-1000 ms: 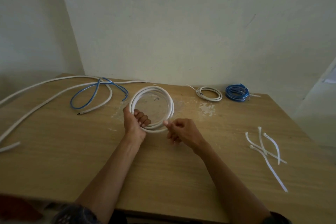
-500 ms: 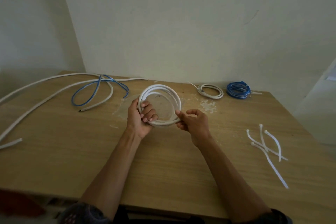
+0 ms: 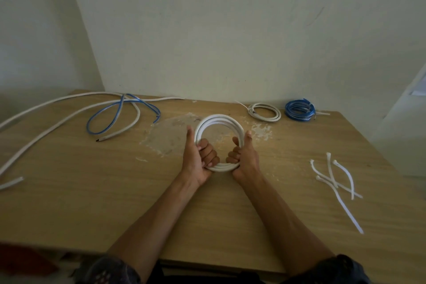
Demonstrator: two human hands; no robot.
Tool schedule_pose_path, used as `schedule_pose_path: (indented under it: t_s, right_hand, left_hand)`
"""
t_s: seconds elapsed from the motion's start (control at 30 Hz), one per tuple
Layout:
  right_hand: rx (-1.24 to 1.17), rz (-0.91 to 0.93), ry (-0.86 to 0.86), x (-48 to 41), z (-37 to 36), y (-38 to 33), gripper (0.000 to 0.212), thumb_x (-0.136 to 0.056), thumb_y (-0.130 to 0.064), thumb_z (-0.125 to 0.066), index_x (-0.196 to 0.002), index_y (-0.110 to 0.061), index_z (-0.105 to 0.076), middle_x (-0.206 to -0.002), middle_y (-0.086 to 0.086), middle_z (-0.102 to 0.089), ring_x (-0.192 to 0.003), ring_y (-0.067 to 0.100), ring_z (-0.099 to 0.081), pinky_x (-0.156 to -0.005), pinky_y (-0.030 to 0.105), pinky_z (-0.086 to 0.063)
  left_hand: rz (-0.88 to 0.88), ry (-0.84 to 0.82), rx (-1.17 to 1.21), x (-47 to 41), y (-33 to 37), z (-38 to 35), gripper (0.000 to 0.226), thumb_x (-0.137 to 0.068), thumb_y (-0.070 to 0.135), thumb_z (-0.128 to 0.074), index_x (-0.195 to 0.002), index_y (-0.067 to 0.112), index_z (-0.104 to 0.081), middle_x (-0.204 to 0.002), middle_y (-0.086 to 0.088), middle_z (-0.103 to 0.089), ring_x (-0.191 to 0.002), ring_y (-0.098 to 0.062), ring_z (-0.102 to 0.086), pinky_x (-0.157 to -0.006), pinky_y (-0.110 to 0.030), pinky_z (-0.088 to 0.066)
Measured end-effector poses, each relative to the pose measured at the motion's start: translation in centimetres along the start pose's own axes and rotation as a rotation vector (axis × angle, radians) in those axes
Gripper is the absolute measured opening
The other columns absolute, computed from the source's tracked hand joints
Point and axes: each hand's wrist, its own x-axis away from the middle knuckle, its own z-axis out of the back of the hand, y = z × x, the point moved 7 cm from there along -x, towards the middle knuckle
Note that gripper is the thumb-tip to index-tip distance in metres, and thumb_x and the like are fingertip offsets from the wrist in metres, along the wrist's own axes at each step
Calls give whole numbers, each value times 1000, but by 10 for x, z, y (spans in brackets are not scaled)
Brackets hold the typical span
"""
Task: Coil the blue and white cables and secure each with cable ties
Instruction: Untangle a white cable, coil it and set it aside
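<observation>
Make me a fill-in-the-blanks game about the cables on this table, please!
1. The left hand and right hand both grip a ____ cable coil.
2. The small coil farthest right is ____.
3. The loose cable ties lie nearer the ____ hand.

Missing words: white, blue, right.

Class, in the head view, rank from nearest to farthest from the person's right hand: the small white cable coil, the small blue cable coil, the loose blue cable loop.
From the right hand, gripping the large white cable coil:
1. Small white cable coil, behind, slightly right.
2. Small blue cable coil, farther right at the back.
3. Loose blue cable loop, far back left.
</observation>
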Motion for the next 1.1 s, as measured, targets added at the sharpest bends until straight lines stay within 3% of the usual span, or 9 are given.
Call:
schedule_pose_path:
  t_s: [0.2, 0.4, 0.5, 0.7, 0.8, 0.87, 0.9, 1.0, 1.1]
  right_hand:
    - [156, 147, 7, 0, 1, -21, 45, -100, -50, -53, -69, -18, -46, -49, -5, -33, -42, 10, -28, -41, 23, -22]
    - [255, 221, -81, 7, -9, -14, 56, -100, -62, -42, -62, -20, -43, -47, -5, -36, -41, 13, -34, -43, 25, -30]
    - [210, 164, -88, 9, -6, -10, 58, -98, -65, -43, -62, -20, -42, -48, -4, -37, -42, 14, -41, -44, 26, -37]
    - [183, 153, -49, 1, 1, -22, 53, -101, -59, -45, -63, -21, -37, -50, -6, -28, -42, 10, -24, -43, 23, -20]
    - [199, 205, -6, -4, 17, -40, 52, -102, -54, -46, -63, -22, -37, -50, -5, -27, -41, 10, -24, -44, 23, -18]
    - [244, 230, 22, -8, 29, -53, 50, -103, -52, -46, -64, -22, -38, -52, -5, -28, -41, 10, -25, -45, 23, -19]
    - [268, 225, 27, -9, 34, -57, 50, -103, -52, -46, -64, -21, -38, -53, -5, -28, -41, 9, -25, -45, 23, -19]
    - [358, 191, 0, -8, 35, -59, 52, -103, -50, -46, -61, -20, -39, -50, -5, -29, -39, 10, -27, -44, 22, -21]
    - [372, 165, -30, -4, 32, -63, 52, -103, -49, -47, -61, -20, -39, -49, -5, -29, -38, 9, -26, -42, 22, -21]
  left_hand:
    - [88, 43, 41, -4, -3, 3, 51, -95, 50, -44, -54, 21, -40, -40, 6, -24, -34, -10, -22, -39, -21, -25]
    - [-3, 293, -142, 4, 8, 16, 61, -91, 72, -47, -56, 28, -24, -49, 6, -16, -38, -12, -14, -39, -21, -13]
    - [-15, 302, -153, 5, 7, 18, 62, -89, 72, -50, -56, 28, -24, -49, 6, -16, -38, -12, -14, -38, -22, -13]
    - [-47, 200, -94, 6, -3, 10, 60, -93, 70, -46, -62, 19, -43, -45, 2, -34, -37, -12, -33, -41, -25, -33]
    - [-767, 249, -828, 26, 40, 2, 71, -89, 67, -51, -116, 2, -54, -104, -14, -62, -92, -16, -64, -86, -41, -54]
    - [-1335, 16, -1309, 58, 44, -35, 92, -81, 61, -69, -137, -7, -42, -134, -24, -47, -127, -31, -48, -113, -44, -38]
    - [-1440, -185, -1521, 64, 30, -50, 99, -77, 63, -74, -139, -8, -43, -139, -25, -46, -134, -35, -43, -119, -47, -30]
    - [-1095, -466, -2123, 47, -31, -58, 73, -85, 66, -64, -131, 10, -58, -131, -12, -61, -124, -26, -55, -116, -40, -33]
    - [-1050, -407, -2280, 36, -50, -58, 32, -91, 47, -48, -93, 20, -65, -92, -2, -71, -78, -20, -63, -77, -34, -43]
